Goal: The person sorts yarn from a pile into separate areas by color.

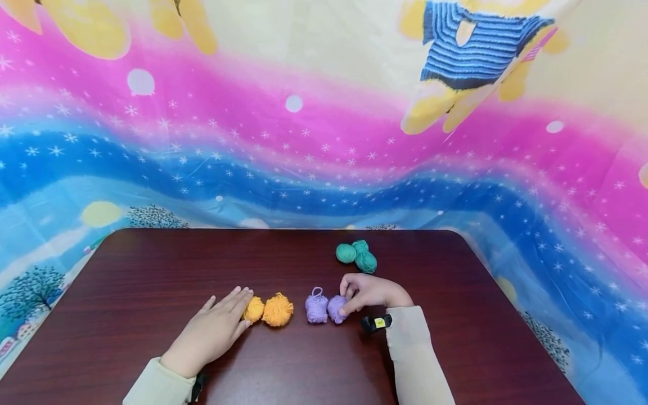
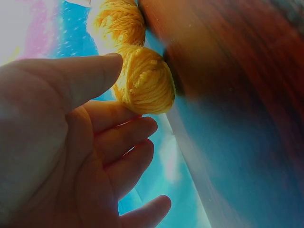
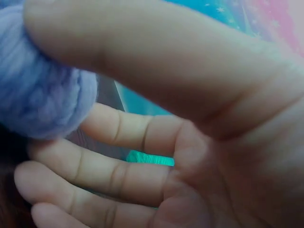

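Observation:
Two purple yarn balls stand side by side near the middle of the table. My right hand [image 1: 372,292] pinches the right purple yarn ball [image 1: 336,309] between thumb and fingers; in the right wrist view its strands [image 3: 42,85] show under the thumb. The left purple yarn ball [image 1: 316,308] has a loop of yarn on top. To the left, my left hand [image 1: 212,332] holds a small yellow yarn ball [image 2: 147,83] between thumb and index finger, the other fingers spread loosely. A fluffier orange-yellow yarn ball [image 1: 278,310] lies right beside it.
Three green yarn balls [image 1: 365,261] sit clustered behind my right hand. The dark red-brown table [image 1: 283,365] ends at a patterned cloth [image 1: 304,169] hanging behind and around it. A black strap device [image 1: 376,323] is on my right wrist.

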The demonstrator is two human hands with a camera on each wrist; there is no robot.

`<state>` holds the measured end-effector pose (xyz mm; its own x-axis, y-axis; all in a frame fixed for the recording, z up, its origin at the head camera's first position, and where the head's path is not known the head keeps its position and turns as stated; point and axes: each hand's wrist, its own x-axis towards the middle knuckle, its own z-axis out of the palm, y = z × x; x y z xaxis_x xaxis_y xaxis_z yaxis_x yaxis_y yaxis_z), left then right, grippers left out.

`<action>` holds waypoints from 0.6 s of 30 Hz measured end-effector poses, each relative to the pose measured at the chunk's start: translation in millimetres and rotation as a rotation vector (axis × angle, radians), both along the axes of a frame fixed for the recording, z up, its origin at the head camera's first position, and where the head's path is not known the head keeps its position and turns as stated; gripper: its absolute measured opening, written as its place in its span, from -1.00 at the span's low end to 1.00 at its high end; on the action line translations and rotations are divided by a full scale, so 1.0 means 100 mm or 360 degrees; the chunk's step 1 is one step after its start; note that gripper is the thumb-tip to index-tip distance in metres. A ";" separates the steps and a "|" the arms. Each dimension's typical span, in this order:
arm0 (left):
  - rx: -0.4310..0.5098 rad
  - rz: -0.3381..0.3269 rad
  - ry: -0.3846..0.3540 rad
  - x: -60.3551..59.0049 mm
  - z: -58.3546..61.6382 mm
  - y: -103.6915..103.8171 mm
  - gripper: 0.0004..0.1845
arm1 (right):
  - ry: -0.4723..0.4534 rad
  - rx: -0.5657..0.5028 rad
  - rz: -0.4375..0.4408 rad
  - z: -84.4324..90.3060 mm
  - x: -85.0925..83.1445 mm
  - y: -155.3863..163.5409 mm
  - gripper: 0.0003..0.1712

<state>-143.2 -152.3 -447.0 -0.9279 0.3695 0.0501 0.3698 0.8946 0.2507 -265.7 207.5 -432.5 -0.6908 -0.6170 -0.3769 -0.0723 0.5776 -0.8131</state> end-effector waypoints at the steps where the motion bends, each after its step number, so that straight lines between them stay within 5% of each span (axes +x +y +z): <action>1: -0.0001 0.0000 0.0004 0.00 0.00 0.00 -0.38 | 0.0004 0.0005 -0.0010 0.00 0.00 0.00 -0.60; 18: -0.0013 0.0005 -0.0036 -0.01 0.00 -0.01 -0.37 | 0.0139 0.0089 -0.0077 0.04 0.00 0.03 -0.70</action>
